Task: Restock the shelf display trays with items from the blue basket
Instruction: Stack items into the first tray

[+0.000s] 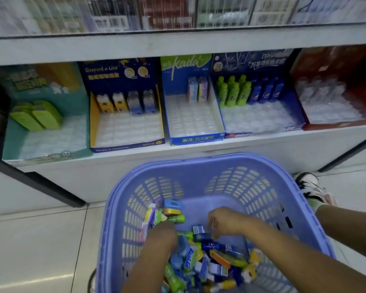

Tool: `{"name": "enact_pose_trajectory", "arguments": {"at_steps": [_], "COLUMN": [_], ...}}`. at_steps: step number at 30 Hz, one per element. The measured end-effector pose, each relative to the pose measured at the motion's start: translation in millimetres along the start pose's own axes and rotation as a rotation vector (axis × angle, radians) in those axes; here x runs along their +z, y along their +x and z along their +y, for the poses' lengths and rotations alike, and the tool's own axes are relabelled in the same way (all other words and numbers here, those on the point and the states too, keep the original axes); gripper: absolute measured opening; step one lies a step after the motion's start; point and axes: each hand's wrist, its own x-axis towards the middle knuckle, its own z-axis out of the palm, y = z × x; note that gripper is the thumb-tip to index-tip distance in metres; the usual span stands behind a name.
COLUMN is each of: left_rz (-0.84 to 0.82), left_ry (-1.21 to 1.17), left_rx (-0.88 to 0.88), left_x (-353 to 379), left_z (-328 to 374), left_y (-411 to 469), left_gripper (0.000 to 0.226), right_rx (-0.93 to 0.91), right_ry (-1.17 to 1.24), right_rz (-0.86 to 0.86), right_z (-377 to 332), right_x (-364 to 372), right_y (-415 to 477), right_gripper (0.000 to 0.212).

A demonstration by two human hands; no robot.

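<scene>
Both hands down in blue plastic basket [220,160], among small colourful packets [211,263]. Left hand [162,232]: fingers hidden in pile, grip unclear. Right hand [226,222]: fingers curled down onto packets, can't tell if holding.

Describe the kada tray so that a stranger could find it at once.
On the low white shelf five display trays stand in a row; the kada tray is the middle one. Unlike the navy Gaspard et Lisa tray at its left and the bottle tray at its right, it is bright blue with a green header and holds only two packs.
</scene>
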Motion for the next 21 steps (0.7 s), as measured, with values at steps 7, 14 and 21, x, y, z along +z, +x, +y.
{"name": "enact_pose_trajectory", "arguments": {"at_steps": [7,14,21], "left_rz": [0.046,0.035,-0.031], "left_ry": [0.096,0.04,-1.014], "left_rx": [-0.089,-0.046,-0.001], "left_x": [21.5,19.5,-27.9], "left_z": [-1.9,2.8,-10.3], "left_y": [14.3,10.4,-7.7], "left_gripper": [0.034,0.03,0.015], "right_rx": [0.009,0.031,-0.012], "right_ry": [-0.118,-0.08,1.118], "right_rz": [-0.265,-0.238,-0.151], "right_z": [9.8,7.0,-6.5], "right_x": [39.3,40.2,-18.8], "right_y": [8.8,2.0,-21.9], "right_gripper": [0.038,0.027,0.015]}}
